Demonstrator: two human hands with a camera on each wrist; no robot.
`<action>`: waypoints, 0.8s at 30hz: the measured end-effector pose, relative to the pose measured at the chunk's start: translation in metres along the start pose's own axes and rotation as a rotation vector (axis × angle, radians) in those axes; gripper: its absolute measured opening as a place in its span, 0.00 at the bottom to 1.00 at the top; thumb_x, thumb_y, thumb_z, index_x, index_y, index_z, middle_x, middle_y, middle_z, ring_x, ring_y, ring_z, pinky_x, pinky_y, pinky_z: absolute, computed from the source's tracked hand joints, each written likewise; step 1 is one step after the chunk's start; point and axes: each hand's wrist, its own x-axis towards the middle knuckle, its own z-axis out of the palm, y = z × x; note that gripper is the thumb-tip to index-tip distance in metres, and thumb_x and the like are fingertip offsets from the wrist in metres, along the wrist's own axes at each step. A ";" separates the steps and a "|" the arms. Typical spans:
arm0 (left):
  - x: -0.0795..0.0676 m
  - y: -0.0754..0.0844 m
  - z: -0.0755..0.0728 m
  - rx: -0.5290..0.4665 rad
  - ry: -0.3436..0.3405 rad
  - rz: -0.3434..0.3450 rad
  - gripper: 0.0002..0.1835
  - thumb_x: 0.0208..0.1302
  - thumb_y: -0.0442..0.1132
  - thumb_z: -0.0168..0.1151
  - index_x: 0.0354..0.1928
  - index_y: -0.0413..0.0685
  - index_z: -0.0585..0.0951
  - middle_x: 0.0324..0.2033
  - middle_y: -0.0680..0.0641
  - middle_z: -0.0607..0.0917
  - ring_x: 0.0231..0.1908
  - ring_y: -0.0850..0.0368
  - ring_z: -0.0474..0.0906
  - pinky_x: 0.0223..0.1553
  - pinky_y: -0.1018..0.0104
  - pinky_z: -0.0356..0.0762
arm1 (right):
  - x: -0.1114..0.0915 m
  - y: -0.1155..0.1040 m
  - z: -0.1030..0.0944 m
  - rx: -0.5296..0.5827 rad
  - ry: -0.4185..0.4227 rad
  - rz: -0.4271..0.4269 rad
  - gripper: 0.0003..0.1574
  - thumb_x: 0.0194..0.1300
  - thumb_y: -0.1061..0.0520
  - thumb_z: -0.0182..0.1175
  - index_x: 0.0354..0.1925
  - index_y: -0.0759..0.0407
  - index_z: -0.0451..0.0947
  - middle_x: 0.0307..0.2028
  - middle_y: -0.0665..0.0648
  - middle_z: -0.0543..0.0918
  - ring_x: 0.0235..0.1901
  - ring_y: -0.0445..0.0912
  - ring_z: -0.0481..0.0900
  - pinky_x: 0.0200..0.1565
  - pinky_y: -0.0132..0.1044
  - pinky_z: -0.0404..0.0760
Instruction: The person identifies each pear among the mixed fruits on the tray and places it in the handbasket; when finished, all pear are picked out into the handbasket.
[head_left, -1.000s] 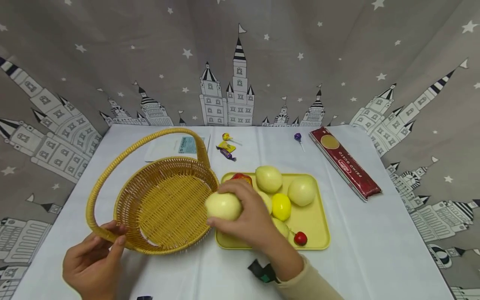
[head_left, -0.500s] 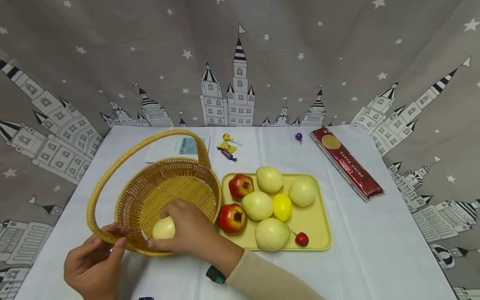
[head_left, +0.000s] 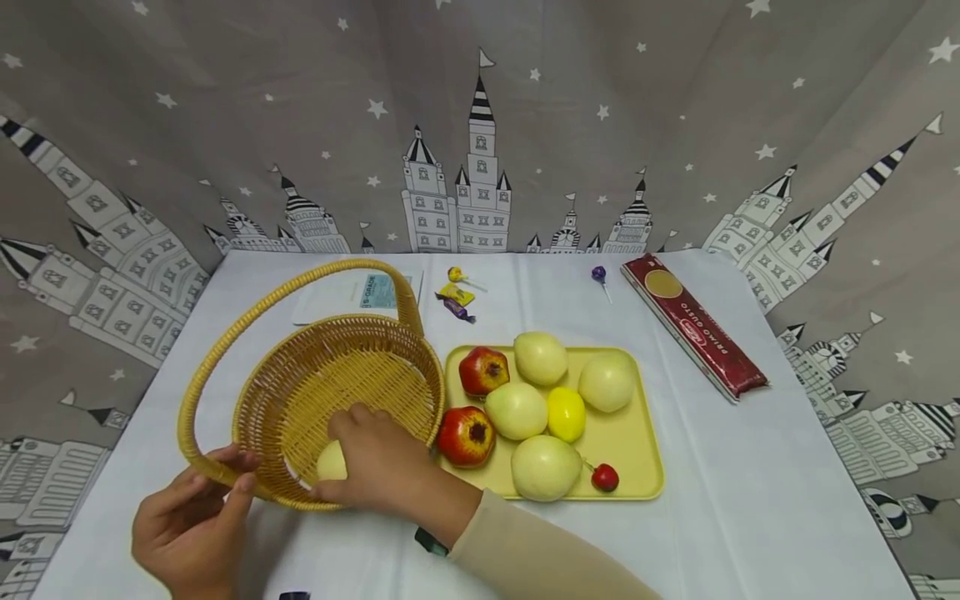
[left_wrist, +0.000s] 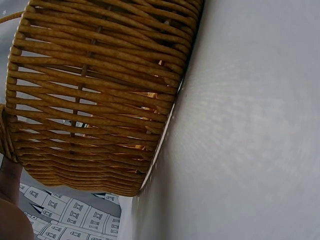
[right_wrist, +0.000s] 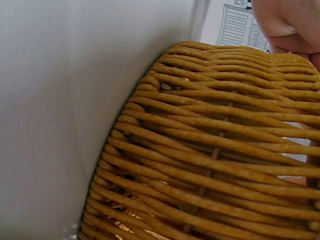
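In the head view, a yellow wicker basket (head_left: 360, 375) with a tall arched handle stands on the left. My left hand (head_left: 191, 533) pinches the near foot of that handle between thumb and fingers. Down inside the basket's near side, my right hand (head_left: 386, 458) holds a pale yellow fruit (head_left: 332, 462), mostly covered by the hand. Both wrist views are filled by the woven wall; the right wrist view also shows part of the left hand (right_wrist: 290, 22) at the top right.
Right of the basket, a yellow tray (head_left: 622, 454) bears two pomegranates (head_left: 483, 372), several pale yellow fruits (head_left: 546, 468), a lemon (head_left: 566, 414) and a cherry (head_left: 605, 477). Behind lie a white packet (head_left: 322, 302), wrapped candies (head_left: 456, 302), lollipops (head_left: 598, 273) and a red packet (head_left: 693, 325).
My right hand has carried the pale fruit leftward from over the tray's edge down into the basket. In the last half second it has shifted only slightly. The left hand stays on the handle.
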 end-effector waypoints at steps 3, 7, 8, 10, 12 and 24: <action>0.000 -0.002 -0.001 -0.010 -0.011 0.002 0.22 0.32 0.06 0.66 0.33 0.15 0.69 0.34 0.20 0.80 0.33 0.37 0.84 0.41 0.57 0.87 | -0.002 0.004 -0.002 0.030 0.027 -0.034 0.40 0.52 0.26 0.63 0.56 0.45 0.70 0.48 0.44 0.73 0.42 0.37 0.72 0.36 0.23 0.74; -0.002 -0.003 -0.004 0.003 -0.001 -0.001 0.22 0.32 0.06 0.66 0.33 0.15 0.69 0.33 0.20 0.80 0.32 0.37 0.84 0.40 0.58 0.87 | -0.009 0.014 -0.007 0.171 0.099 -0.112 0.37 0.55 0.32 0.65 0.56 0.48 0.71 0.51 0.44 0.73 0.46 0.35 0.71 0.43 0.20 0.72; -0.002 -0.003 -0.005 0.016 0.004 -0.005 0.22 0.32 0.05 0.66 0.33 0.15 0.69 0.33 0.20 0.80 0.32 0.38 0.84 0.40 0.58 0.87 | -0.012 0.016 -0.009 0.221 0.121 -0.133 0.36 0.56 0.33 0.66 0.56 0.48 0.71 0.51 0.44 0.73 0.47 0.34 0.71 0.45 0.19 0.71; -0.003 -0.003 -0.008 0.040 0.010 -0.013 0.22 0.32 0.05 0.65 0.33 0.15 0.69 0.33 0.19 0.80 0.32 0.38 0.85 0.40 0.58 0.87 | -0.019 0.023 -0.015 0.330 0.163 -0.166 0.32 0.57 0.36 0.66 0.54 0.48 0.72 0.52 0.43 0.72 0.50 0.33 0.70 0.49 0.18 0.71; -0.003 -0.003 -0.010 0.045 0.017 -0.019 0.22 0.32 0.05 0.65 0.33 0.15 0.69 0.33 0.19 0.79 0.32 0.38 0.84 0.39 0.58 0.87 | -0.030 0.030 -0.023 0.429 0.200 -0.179 0.30 0.58 0.38 0.67 0.54 0.48 0.71 0.54 0.42 0.72 0.52 0.32 0.70 0.52 0.20 0.72; -0.002 -0.008 -0.008 -0.047 0.038 0.000 0.24 0.28 0.04 0.65 0.31 0.14 0.66 0.31 0.17 0.78 0.30 0.34 0.83 0.37 0.54 0.87 | -0.125 0.120 -0.056 0.619 0.422 0.041 0.31 0.51 0.46 0.75 0.49 0.52 0.74 0.47 0.50 0.78 0.47 0.48 0.76 0.52 0.42 0.81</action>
